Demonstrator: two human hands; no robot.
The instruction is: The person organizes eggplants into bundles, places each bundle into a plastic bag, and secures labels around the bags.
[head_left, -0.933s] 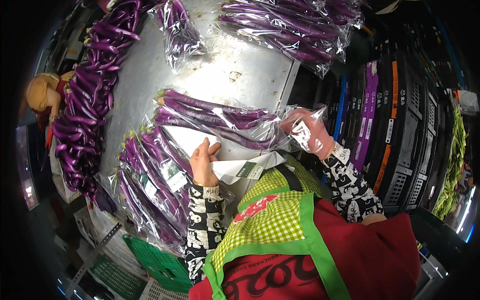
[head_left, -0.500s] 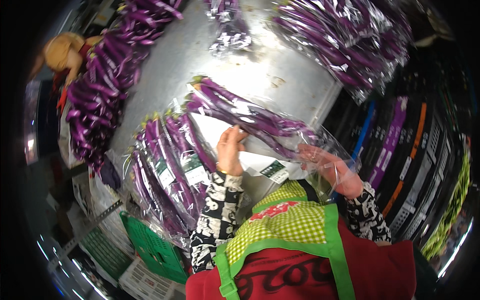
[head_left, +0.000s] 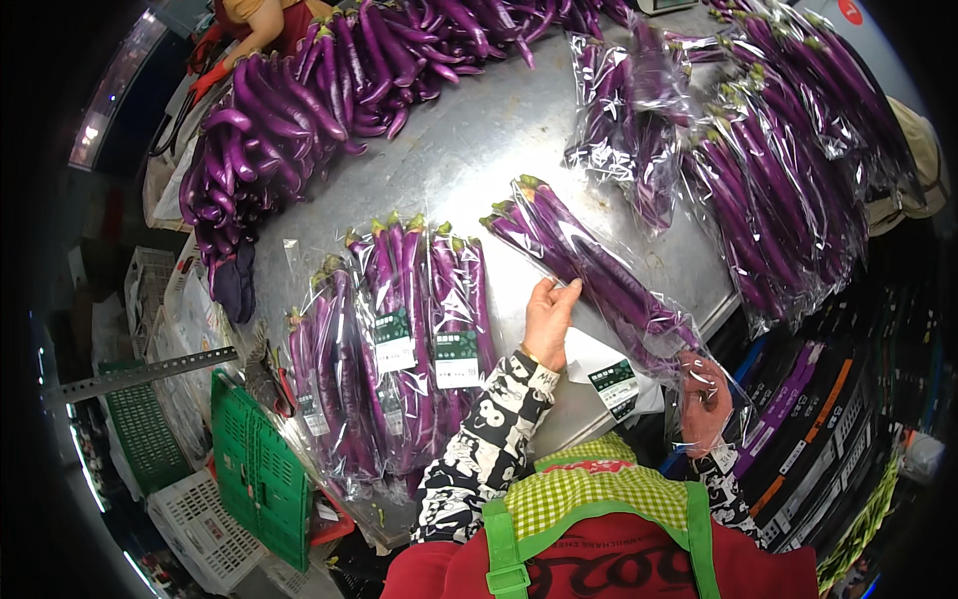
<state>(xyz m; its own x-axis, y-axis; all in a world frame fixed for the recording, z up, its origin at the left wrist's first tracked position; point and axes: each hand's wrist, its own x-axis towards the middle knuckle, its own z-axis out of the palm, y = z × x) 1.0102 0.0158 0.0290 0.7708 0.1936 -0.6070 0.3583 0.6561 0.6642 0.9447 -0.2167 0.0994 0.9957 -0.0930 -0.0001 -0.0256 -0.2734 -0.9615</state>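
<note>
A clear bag of long purple eggplants [head_left: 596, 262] lies slantwise over the metal table, stem ends pointing away from me. My left hand [head_left: 551, 317] is closed, pinching the side of this bag between thumb and fingers. At the bag's loose lower end, my right hand [head_left: 704, 404] shows through the clear plastic, fingers curled on it. Below the bag is a white sheet with a green-and-white label [head_left: 613, 388]. Left of my left hand, several bagged eggplants [head_left: 404, 299] lie side by side, some with green-and-white labels.
Loose eggplants [head_left: 289, 110] are heaped along the table's far left edge. More bagged ones [head_left: 778, 190] are piled at the far right. Green crates [head_left: 261, 469] stand at lower left, stacked dark crates [head_left: 808, 419] at right. Another person's arm [head_left: 257, 30] shows at far left.
My view has shifted, so the table's contents appear farther right and more of the far heap shows. Both hands stay at the same bag; the right hand's fingers look more curled.
</note>
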